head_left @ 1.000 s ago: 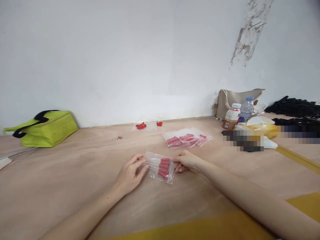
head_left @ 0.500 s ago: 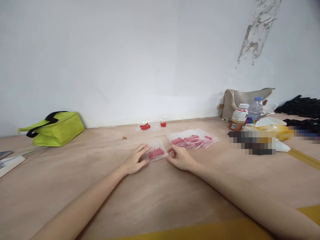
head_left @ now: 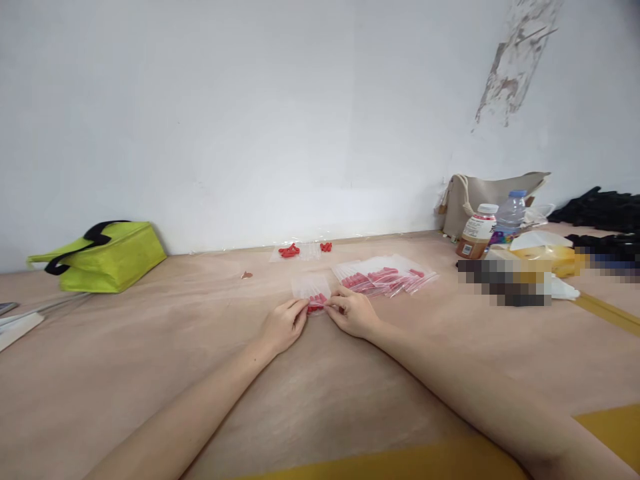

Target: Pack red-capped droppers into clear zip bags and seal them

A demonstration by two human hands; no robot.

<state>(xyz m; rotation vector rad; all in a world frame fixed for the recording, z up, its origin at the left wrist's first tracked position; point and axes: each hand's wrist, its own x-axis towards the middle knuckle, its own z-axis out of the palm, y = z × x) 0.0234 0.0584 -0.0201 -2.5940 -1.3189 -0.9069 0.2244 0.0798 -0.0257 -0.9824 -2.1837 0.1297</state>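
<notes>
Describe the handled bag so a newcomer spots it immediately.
Below the white wall is a brown tabletop. On it lies a clear bag of reddish pieces. The left hand and right hand hold it, unlike the overlapping bags beside it.

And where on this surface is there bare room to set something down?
Bare patches: between the lime-green bag and left forearm; between right forearm and bag pile; between the two forearms. Crowded: at the small clear bag between left hand and right hand, at that pile, and around the bottles.
</notes>
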